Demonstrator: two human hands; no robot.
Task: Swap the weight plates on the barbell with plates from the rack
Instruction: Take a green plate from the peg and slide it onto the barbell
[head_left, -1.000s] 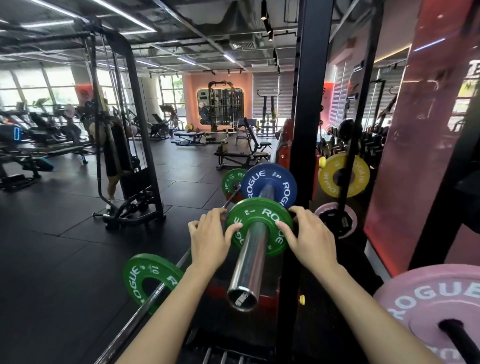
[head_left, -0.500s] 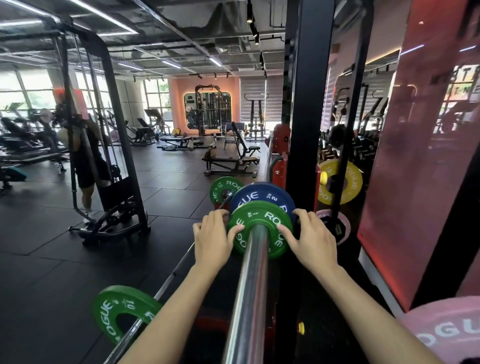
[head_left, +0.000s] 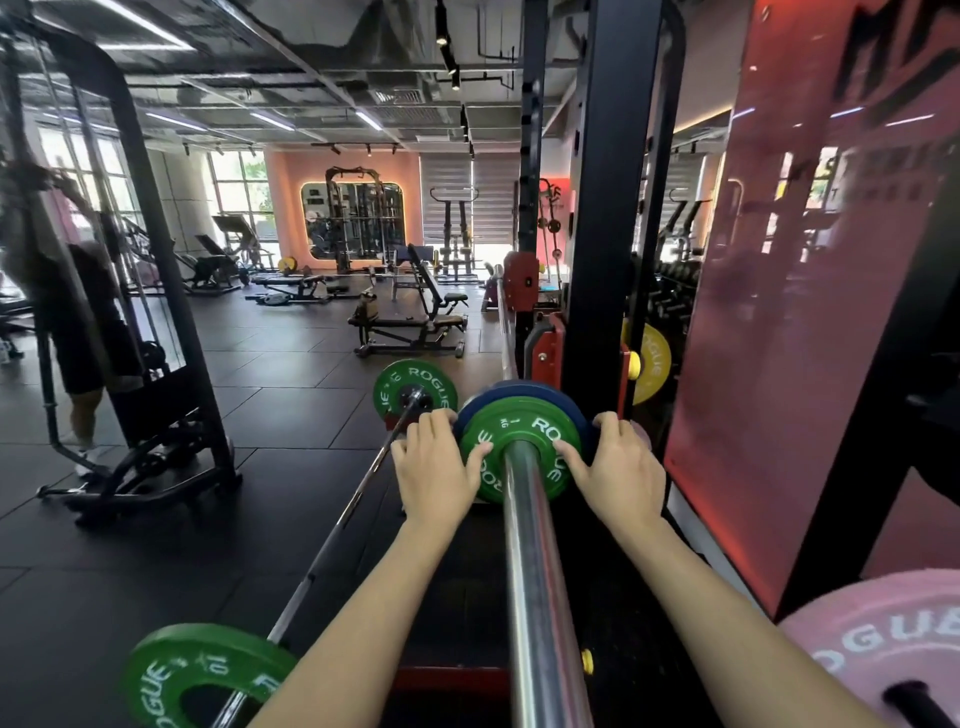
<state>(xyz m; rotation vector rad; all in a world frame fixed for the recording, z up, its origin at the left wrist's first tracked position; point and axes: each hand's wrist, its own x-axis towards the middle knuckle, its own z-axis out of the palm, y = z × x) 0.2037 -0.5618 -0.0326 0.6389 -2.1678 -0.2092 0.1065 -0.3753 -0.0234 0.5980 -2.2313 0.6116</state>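
A chrome barbell sleeve runs from the near edge of the view away toward a black rack upright. Two plates sit on the sleeve at its far end. The nearer one is a small green plate marked ROGUE and 1 KG. Directly behind it, and touching it, is a larger blue plate, of which only the upper rim shows.

The left hand grips the left edge of the green plate: the thumb lies across the plate face and the fingers curl over the rim toward the blue plate. The right hand grips the right edge in mirror fashion, thumb on the face and fingers wrapped behind the rim. Both forearms extend from the near edge on either side of the sleeve.

To the left, a second barbell lies on the black floor, carrying one green plate at its near end and another at its far end. A yellow plate hangs on the rack to the right of the upright. A pink plate occupies the near right corner. A cable machine stands at far left.
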